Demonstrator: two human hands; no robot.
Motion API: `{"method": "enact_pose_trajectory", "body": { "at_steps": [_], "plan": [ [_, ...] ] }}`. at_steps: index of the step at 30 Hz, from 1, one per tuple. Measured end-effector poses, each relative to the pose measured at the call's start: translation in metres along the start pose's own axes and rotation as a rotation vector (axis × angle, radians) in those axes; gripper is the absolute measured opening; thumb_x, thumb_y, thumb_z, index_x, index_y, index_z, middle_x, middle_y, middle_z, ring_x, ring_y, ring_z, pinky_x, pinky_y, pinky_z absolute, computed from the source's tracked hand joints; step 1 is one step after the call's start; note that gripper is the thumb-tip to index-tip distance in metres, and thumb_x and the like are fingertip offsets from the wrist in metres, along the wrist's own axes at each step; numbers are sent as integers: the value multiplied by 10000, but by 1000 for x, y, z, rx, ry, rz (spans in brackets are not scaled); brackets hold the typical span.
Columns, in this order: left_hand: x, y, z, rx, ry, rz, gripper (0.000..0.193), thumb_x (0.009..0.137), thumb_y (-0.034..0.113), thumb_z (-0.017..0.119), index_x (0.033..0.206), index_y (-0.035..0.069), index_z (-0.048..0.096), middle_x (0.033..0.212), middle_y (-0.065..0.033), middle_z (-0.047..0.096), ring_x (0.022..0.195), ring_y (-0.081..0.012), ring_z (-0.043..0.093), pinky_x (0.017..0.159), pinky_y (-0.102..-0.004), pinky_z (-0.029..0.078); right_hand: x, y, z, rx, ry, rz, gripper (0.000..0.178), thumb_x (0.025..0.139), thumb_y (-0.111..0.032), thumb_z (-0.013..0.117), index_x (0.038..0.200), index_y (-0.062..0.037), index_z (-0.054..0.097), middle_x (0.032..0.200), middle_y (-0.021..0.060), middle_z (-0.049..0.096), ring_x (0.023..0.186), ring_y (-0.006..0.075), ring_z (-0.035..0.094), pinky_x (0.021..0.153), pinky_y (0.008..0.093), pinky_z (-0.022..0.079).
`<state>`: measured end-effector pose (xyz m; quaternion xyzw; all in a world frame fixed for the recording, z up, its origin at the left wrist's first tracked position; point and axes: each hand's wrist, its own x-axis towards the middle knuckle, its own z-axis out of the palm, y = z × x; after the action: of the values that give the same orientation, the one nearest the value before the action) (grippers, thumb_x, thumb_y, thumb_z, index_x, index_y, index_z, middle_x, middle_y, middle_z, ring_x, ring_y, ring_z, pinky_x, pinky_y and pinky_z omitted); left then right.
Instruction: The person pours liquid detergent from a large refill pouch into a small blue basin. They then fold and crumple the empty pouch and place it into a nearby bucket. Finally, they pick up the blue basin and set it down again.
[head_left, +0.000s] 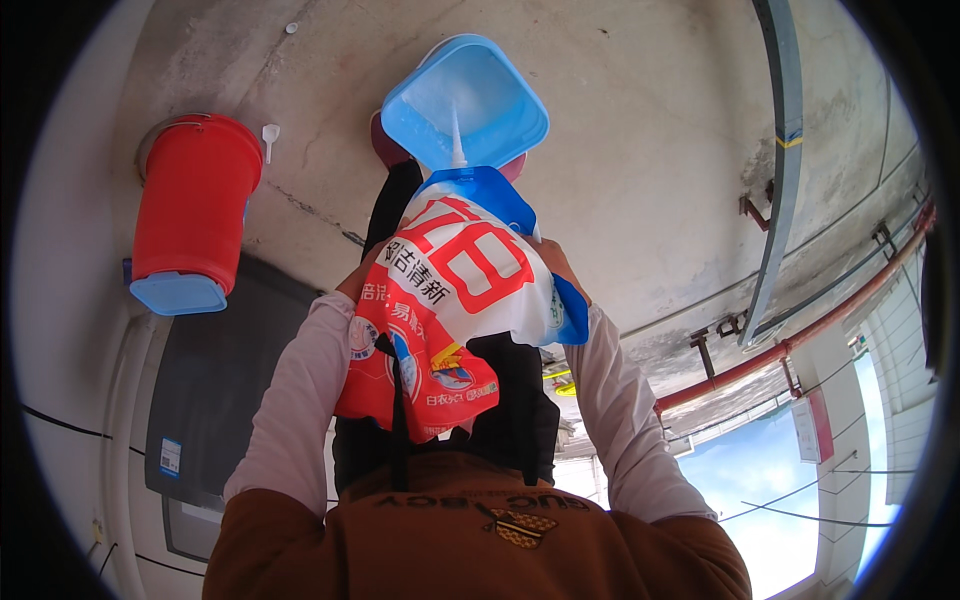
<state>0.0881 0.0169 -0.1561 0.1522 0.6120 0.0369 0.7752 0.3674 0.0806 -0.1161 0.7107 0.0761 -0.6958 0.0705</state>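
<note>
A large red, white and blue bag of washing powder (470, 270) hangs between my hands, its blue mouth tipped forward. White powder (457, 135) runs from the mouth in a thin stream into a light blue plastic tub (515, 125), where more powder lies on the bottom. My left hand (360, 274) is closed on the bag's left edge, mostly hidden behind it. On the other side, my right hand (556, 260) grips the right edge near the blue top; its fingertips are largely out of sight.
A red bucket (195, 200) with a wire handle stands at the left, a light blue piece (180, 294) at its near end. Beside it lies a white scoop (271, 140). A grey metal rail (785, 180) and a red pipe (830, 305) run along the right.
</note>
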Motion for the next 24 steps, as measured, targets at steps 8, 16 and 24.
{"method": "enact_pose_trajectory", "body": {
  "at_steps": [8,16,24],
  "plan": [
    [1,-3,0,-3,1,-2,505,883,421,532,1159,-2,538,1022,-101,639,810,-176,622,747,-269,491,5,11,-1,-91,11,-29,355,901,-301,529,1007,29,605,883,151,672,725,199,666,631,291,525],
    [12,-7,1,-20,5,27,499,884,419,528,1155,0,541,1021,-101,640,811,-176,623,747,-271,492,13,29,-3,-368,-19,-245,281,877,-231,565,1046,-11,604,891,153,670,750,208,673,655,299,537],
    [10,-11,-2,-30,2,0,494,885,417,525,1151,1,544,1020,-102,641,811,-177,624,747,-272,493,-8,17,0,66,-95,-120,279,868,-218,598,1063,-18,603,947,113,667,777,166,658,703,286,530]
  ]
}}
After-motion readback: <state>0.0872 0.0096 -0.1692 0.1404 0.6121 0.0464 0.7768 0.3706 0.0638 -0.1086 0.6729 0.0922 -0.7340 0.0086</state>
